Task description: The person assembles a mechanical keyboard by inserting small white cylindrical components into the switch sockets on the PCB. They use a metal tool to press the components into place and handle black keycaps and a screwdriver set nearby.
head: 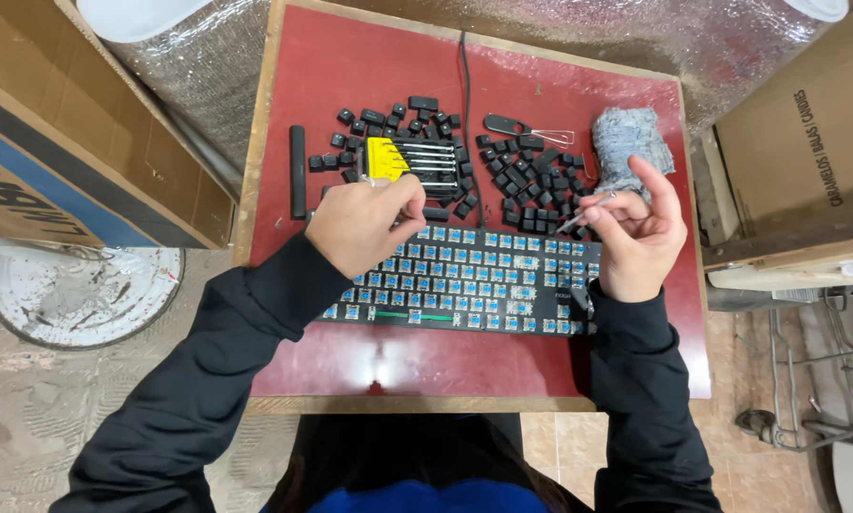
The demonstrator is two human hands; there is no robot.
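Head view: right hand (pixel 638 237) pinches a thin metal tool (pixel 586 214) between thumb and fingertips, tip pointing left over the stripped keyboard (pixel 464 280). Left hand (pixel 365 223) is closed, knuckles up over the keyboard's top edge; contents not visible. Tool looks light, stiff and slippery; best gripped mid-shaft.

table (pixel 350 66) red | keycaps (pixel 526 176) black | keyboard (pixel 464 280) switches blue | tool holder (pixel 385 158) yellow | cloth (pixel 626 138) grey
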